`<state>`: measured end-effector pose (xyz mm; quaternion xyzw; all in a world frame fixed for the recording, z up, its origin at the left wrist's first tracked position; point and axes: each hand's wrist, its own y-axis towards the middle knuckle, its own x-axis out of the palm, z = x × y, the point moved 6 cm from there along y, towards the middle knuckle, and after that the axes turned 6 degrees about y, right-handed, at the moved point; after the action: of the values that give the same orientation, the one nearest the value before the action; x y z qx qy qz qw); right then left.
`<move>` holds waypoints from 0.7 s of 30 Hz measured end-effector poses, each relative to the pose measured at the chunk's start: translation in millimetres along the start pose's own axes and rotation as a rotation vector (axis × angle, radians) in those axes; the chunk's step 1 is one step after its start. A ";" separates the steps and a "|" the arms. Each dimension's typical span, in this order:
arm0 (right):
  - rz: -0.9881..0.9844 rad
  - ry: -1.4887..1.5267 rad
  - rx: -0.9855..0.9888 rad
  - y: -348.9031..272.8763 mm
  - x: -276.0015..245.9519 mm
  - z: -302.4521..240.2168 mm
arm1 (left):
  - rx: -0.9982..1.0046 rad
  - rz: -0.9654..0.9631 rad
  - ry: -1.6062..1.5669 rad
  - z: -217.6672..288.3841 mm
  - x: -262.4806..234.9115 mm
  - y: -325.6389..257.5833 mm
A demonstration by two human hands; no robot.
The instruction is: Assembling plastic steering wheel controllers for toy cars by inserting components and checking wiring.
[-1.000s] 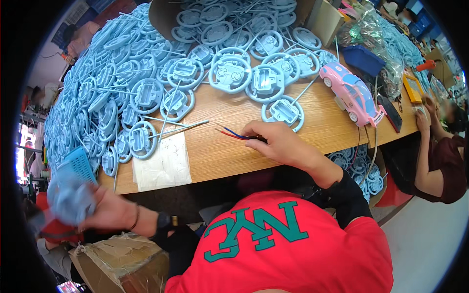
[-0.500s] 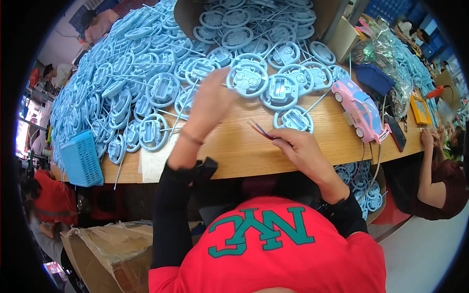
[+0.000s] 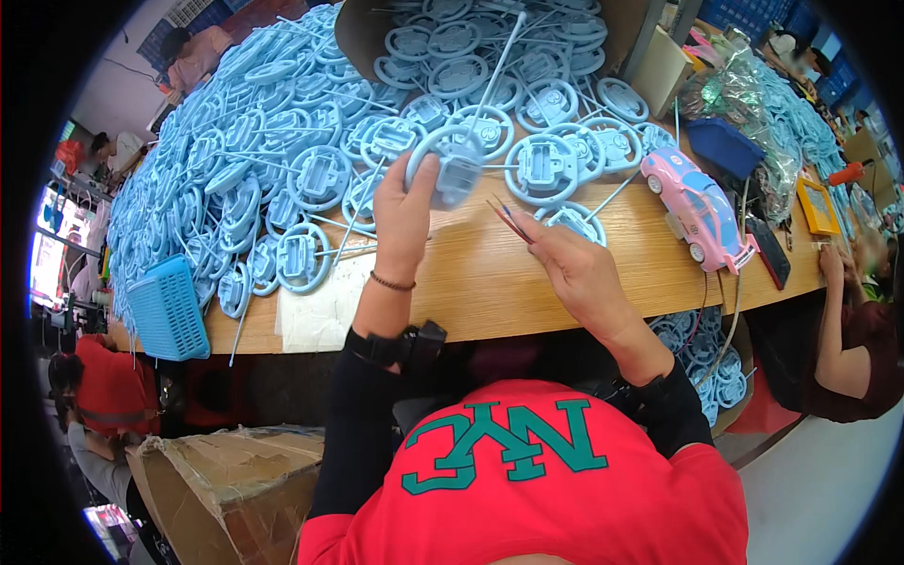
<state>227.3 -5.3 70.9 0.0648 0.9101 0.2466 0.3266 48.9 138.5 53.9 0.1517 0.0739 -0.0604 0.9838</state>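
Note:
My left hand is closed on the rim of a light blue plastic steering-wheel part, raised above the table. A long thin rod points up and away from it, and the part is partly blurred. My right hand pinches a few thin wires, reddish and dark, whose tips point toward the held wheel. Close beyond my right hand lies another steering-wheel part on the wooden table. A white sheet lies near my left wrist.
A large pile of wheel parts covers the left and far table. A blue basket stands at the left edge. To the right are a pink toy car, a dark phone-like slab and a blue bin. Co-workers sit around.
My left hand, empty-looking and blurred over the pile before, now holds up a steering-wheel part. My right hand keeps the wires and has shifted slightly.

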 end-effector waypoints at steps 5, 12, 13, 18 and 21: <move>-0.067 -0.038 -0.040 9.3 12.9 -12.3 | -0.277 -0.099 -0.696 6.2 22.2 -47.7; -0.156 -0.120 -0.074 8.9 9.9 -6.2 | -0.353 -0.112 -0.734 -15.5 32.4 -60.4; -0.173 -0.121 -0.066 8.9 9.0 -4.2 | -0.367 -0.109 -0.743 -17.2 34.1 -61.7; -0.166 -0.024 -0.055 5.3 9.9 0.9 | -0.358 -0.157 -0.741 -15.4 35.4 -66.8; -0.197 -0.005 -0.041 6.0 9.3 0.6 | -0.409 -0.226 -0.725 -19.1 35.9 -71.7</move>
<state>220.2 2.7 68.2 -0.0312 0.9060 0.2319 0.3528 71.6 73.1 9.3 -0.0864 -0.2499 -0.2011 0.9432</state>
